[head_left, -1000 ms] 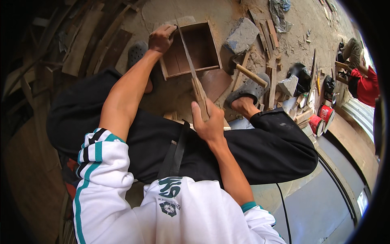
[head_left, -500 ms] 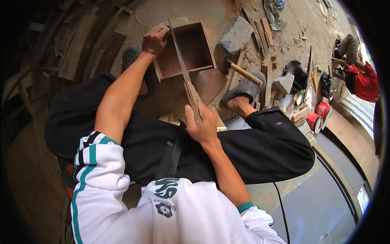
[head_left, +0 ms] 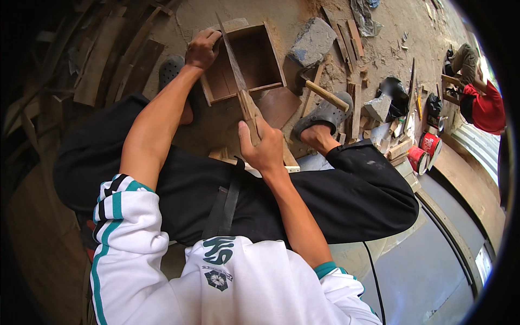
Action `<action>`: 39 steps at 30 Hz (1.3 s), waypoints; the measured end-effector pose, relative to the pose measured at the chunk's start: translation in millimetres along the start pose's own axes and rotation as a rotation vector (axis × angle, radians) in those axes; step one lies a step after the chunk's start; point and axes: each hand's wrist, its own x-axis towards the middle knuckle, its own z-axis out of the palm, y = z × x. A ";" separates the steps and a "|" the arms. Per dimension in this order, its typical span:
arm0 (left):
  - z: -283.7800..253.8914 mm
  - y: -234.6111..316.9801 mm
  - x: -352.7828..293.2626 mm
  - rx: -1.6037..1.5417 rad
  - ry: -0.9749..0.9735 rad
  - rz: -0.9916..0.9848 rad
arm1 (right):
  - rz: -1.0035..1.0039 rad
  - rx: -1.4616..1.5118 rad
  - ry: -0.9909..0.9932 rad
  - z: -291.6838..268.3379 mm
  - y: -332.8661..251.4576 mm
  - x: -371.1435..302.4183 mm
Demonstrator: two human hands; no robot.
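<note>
An open wooden box (head_left: 245, 98), like a shallow drawer, lies on the ground ahead of me. My left hand (head_left: 202, 50) is closed over its left side near the far corner. In my right hand (head_left: 264, 145) is the wooden handle of a handsaw (head_left: 234, 64), gripped with the thumb along its near side. The narrow blade points away from me, across the left part of the box beside my left hand. Whether its teeth touch the wood I cannot tell.
A hammer (head_left: 327, 96) rests by my right sandal (head_left: 324, 116). Beyond lies a concrete block (head_left: 313, 42). Wood scraps (head_left: 355, 111) and red cans (head_left: 430, 144) are to the right, boards (head_left: 103, 59) to the left. A person in red (head_left: 487, 108) sits at far right.
My right hand has pushed the handsaw forward, away from me. My left hand stays on the box's side. The whole view has shifted slightly.
</note>
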 end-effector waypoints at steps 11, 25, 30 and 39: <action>2.4 0.1 -5.3 -0.019 -0.037 -0.035 | -0.044 -0.062 0.032 4.2 6.3 1.0; 1.1 -9.7 -4.2 -0.031 0.022 -0.051 | -0.120 -0.013 0.024 -8.0 12.0 -40.4; 8.1 -5.2 -3.9 -0.047 0.011 -0.074 | -0.072 -0.182 0.003 17.5 9.0 20.7; 4.3 -2.3 -4.6 -0.072 0.012 -0.117 | -0.112 -0.190 0.019 15.6 10.9 -2.5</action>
